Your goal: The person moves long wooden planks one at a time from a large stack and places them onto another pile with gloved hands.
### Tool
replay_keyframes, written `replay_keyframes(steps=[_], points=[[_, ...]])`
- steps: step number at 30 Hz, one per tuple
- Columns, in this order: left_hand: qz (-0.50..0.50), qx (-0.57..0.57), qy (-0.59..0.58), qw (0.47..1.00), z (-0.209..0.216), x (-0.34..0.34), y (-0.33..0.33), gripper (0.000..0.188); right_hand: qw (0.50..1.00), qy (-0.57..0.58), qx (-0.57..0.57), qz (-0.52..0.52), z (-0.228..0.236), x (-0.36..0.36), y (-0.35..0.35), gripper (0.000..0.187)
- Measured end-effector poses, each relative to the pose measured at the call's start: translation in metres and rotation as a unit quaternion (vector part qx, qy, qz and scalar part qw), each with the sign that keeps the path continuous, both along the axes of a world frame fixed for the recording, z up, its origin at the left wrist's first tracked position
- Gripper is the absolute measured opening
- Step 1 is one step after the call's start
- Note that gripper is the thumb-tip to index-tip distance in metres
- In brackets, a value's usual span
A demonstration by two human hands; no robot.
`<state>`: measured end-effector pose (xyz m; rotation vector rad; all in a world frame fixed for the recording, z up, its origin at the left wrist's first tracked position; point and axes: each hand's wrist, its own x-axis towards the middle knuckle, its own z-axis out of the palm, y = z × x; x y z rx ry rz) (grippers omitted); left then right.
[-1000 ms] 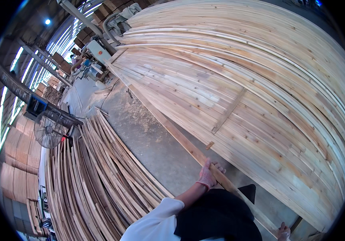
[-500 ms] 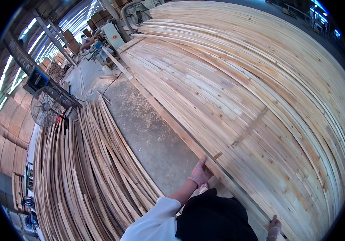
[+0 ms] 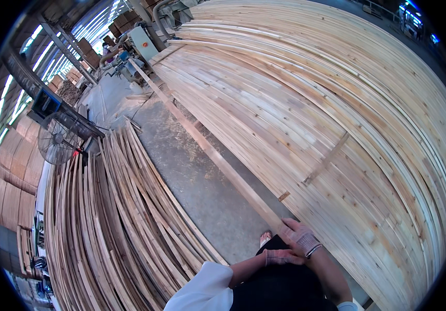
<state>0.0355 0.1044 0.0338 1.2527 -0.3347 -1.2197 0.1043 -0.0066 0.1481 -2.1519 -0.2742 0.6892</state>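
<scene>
Wooden strip [image 3: 217, 158], now farther from stacked boards [image 3: 254, 114], right hand [image 3: 302, 238] clasping it, brought beside left hand [image 3: 281, 256], whose grip is unclear

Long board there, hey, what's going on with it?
A gloved person has the right hand on the near part of a long board. The left hand is close by, its grip hard to make out. In this view the board slants away across the floor, between a pile of wooden strips on the left and a wide spread of planks on the right.

Strip [image 3: 217, 157] between slats [image 3: 124, 207] and boards [image 3: 295, 124]
</scene>
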Motion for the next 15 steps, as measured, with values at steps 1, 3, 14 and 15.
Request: replay_keyframes(steps=[1,3,14,15], points=[[0.077,-0.037,0.094,0.992,-0.006,-0.004,-0.003,0.051,1.0,-0.007,0.01,0.0,-0.004,-0.002,-0.007,0.045],[0.23,-0.108,0.276,0.927,-0.026,-0.014,-0.005,0.052,0.999,-0.024,0.032,0.004,-0.022,-0.006,-0.031,0.044],[0.466,-0.077,0.234,0.85,0.035,0.038,0.038,0.047,0.848,0.153,-0.397,-0.316,-0.033,-0.242,-0.462,0.037],[0.471,-0.063,0.222,0.851,0.041,0.039,0.039,0.047,0.876,0.081,-0.441,-0.175,-0.006,-0.275,-0.489,0.057]])
